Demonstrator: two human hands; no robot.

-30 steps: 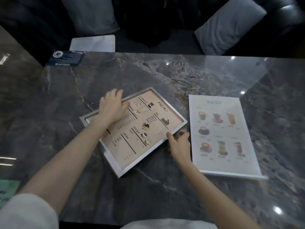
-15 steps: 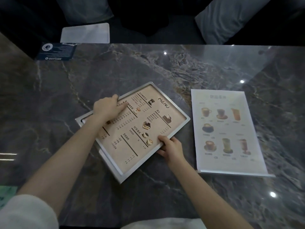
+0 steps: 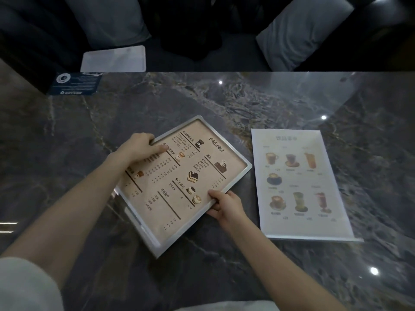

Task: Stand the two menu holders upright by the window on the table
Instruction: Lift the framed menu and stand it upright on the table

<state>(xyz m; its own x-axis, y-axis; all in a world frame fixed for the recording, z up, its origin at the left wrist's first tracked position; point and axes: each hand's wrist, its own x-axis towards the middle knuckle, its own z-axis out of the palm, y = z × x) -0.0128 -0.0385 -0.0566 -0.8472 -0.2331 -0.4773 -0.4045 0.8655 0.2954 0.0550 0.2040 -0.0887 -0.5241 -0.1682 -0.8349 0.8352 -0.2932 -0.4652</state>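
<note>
A silver-framed menu holder (image 3: 179, 185) with a beige "MENU" sheet sits at an angle in the middle of the dark marble table (image 3: 224, 99). My left hand (image 3: 139, 149) grips its upper left edge, thumb on the sheet. At the lower right edge, my right hand (image 3: 226, 206) pinches the frame, thumb on top. The frame looks slightly raised off the table. A second, clear menu holder (image 3: 301, 182) with drink pictures lies flat to the right, untouched.
A dark blue card (image 3: 76, 84) stands at the far left table edge. Beyond the table is a dark sofa with grey cushions (image 3: 301, 30) and a pale flat pad (image 3: 113, 59) on the seat.
My right hand moved in from beside the frame and closed on its lower right edge. My left hand shifted from lying flat on the sheet to gripping the upper left edge.
</note>
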